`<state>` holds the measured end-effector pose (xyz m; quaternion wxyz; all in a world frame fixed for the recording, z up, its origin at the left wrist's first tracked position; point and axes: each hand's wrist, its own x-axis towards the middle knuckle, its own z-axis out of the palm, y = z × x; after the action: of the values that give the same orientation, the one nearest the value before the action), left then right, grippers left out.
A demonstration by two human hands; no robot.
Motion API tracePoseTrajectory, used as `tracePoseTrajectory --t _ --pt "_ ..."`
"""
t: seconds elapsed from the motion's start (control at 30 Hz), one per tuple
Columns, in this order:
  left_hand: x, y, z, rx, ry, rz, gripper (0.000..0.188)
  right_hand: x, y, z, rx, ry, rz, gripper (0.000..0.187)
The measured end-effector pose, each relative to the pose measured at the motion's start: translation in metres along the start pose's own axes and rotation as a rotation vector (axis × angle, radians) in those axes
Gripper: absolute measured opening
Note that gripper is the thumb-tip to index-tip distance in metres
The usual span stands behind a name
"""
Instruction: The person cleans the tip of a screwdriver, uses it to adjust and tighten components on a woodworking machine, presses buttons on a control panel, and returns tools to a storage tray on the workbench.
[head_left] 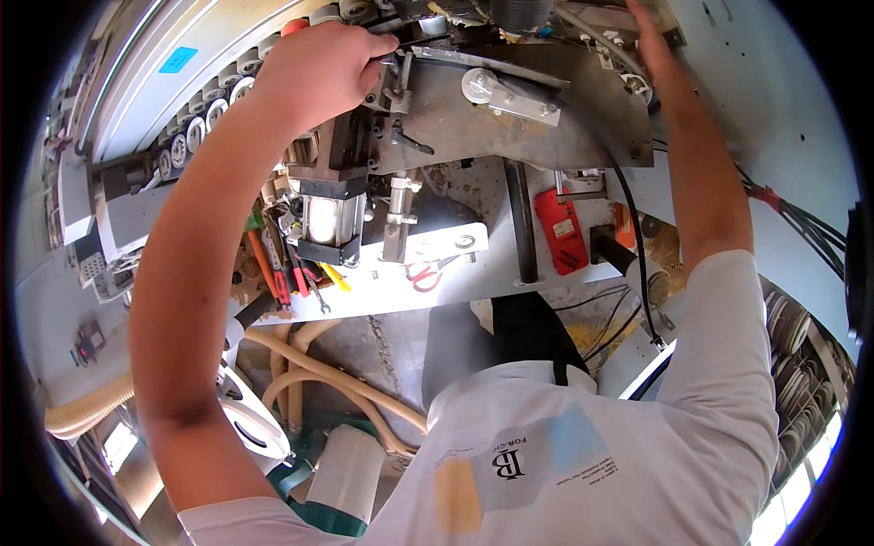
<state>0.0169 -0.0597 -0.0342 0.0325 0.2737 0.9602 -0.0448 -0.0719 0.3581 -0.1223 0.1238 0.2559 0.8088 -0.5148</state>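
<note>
My left hand [323, 73] reaches to the far left of the machine, fingers curled closed with the index finger and thumb near a thin dark edge. What they hold, if anything, is hidden. Just below it is a metal clamp block [393, 96] beside the grey metal plate [437, 123]. A white roller [478, 85] on a bracket is mounted on that plate. At the far right my right hand [648, 41] reaches along the machine's side, partly cut off by the upper picture edge. Its fingers do not show well enough to judge.
A red flat case [561, 232] and red-handled scissors [426, 275] lie on the white ledge, with pliers [275, 264] and other hand tools at its left. A black cable [628, 196] hangs at the right. Beige hoses [337, 382] run below. White rollers [196, 134] line the left.
</note>
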Motion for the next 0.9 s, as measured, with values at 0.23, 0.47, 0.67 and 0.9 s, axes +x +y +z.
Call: tracePoseTrajectory --t 0.23,0.47,0.67,0.9 --pt "0.025 0.017 -0.051 -0.397 -0.376 -0.366 0.035 0.012 0.007 0.008 0.009 -0.09 -0.117 0.101" --pt "-0.017 0.022 -0.02 -0.401 -0.056 -0.389 0.035 0.019 0.011 0.012 0.012 -0.085 -0.103 0.1" --pt "0.001 0.036 -0.007 -0.439 -0.024 -0.402 0.033 -0.001 0.003 -0.001 -0.013 -0.038 -0.084 0.104" --pt "0.024 0.06 0.004 -0.247 -0.115 -0.203 0.021 -0.009 -0.004 -0.002 -0.014 -0.005 -0.051 0.099"
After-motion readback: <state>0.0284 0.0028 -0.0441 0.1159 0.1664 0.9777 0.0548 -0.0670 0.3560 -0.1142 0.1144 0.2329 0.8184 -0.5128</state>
